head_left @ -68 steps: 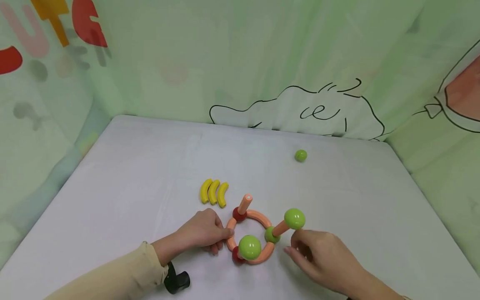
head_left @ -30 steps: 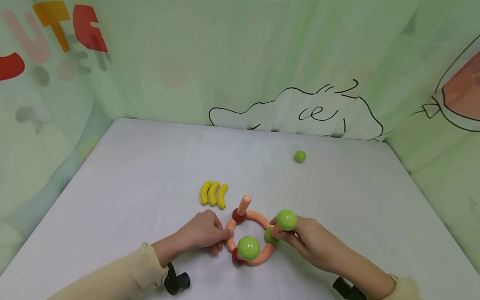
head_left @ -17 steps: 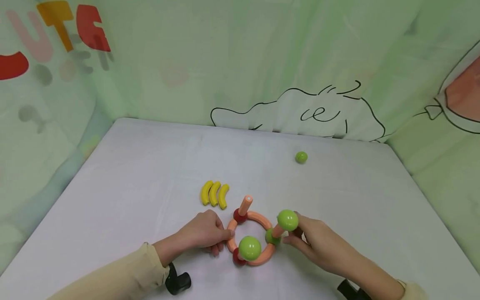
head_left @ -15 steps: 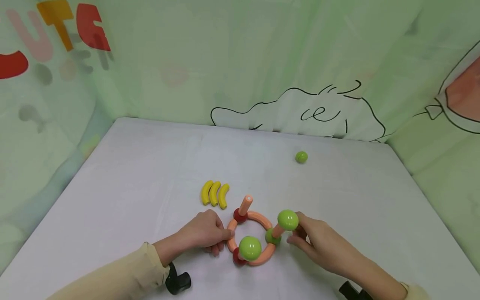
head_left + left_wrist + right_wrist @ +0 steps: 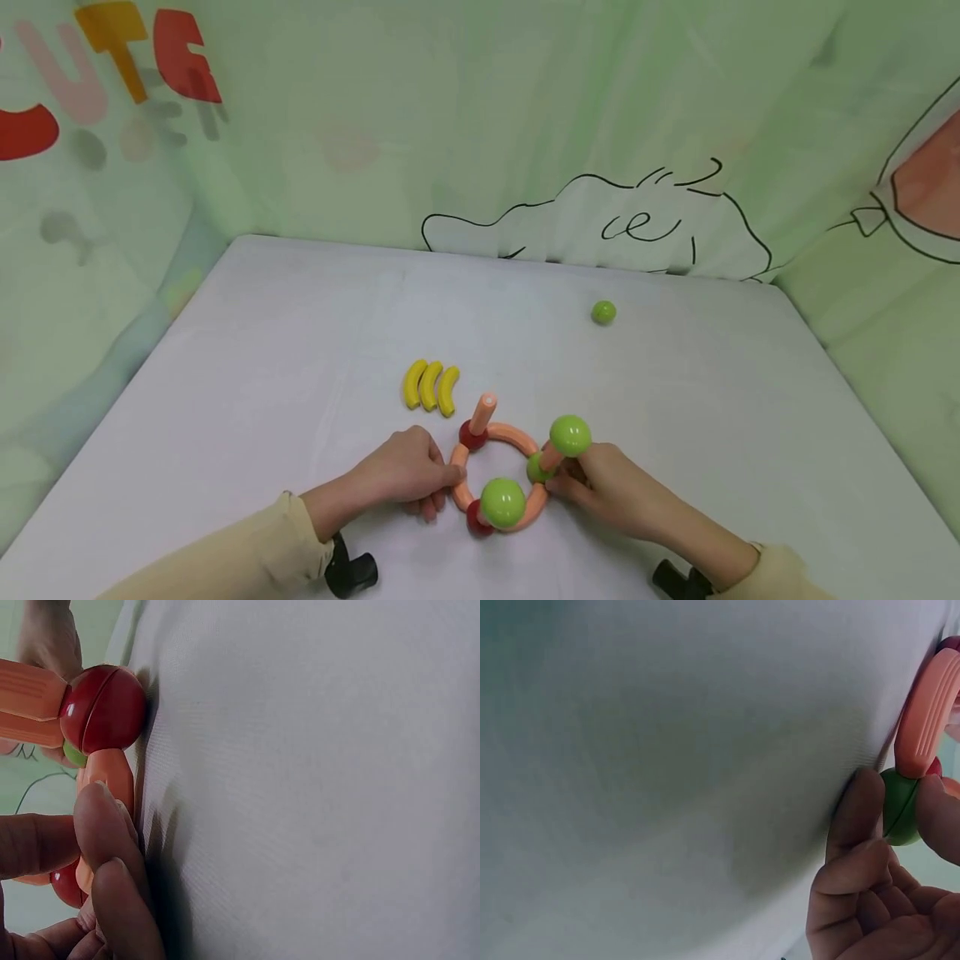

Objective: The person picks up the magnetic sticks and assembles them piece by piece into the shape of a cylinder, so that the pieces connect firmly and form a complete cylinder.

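A ring of curved orange pieces [image 5: 512, 436] joined by red and green balls lies on the table. My left hand [image 5: 408, 471] pinches the ring's left curved piece, also seen in the left wrist view [image 5: 109, 774]. My right hand [image 5: 615, 487] grips the green joint ball [image 5: 538, 468] on the right side; in the right wrist view its fingers lie around that green ball [image 5: 901, 806]. From this joint an orange stick rises to a green ball [image 5: 571, 436]. Another green ball [image 5: 503, 502] tops the near red joint [image 5: 478, 518]. A bare stick [image 5: 483, 412] stands on the far red joint [image 5: 472, 434].
Three yellow banana-shaped pieces [image 5: 429, 386] lie side by side beyond my left hand. A small green ball [image 5: 603, 312] rests near the far edge of the white table [image 5: 315, 292]. Printed green cloth walls [image 5: 375, 108] stand behind and at both sides.
My right hand has moved left from beside the raised green ball to the green joint and now grips it. The ring has turned slightly, its far red joint shifting left. The left hand keeps its pinch.
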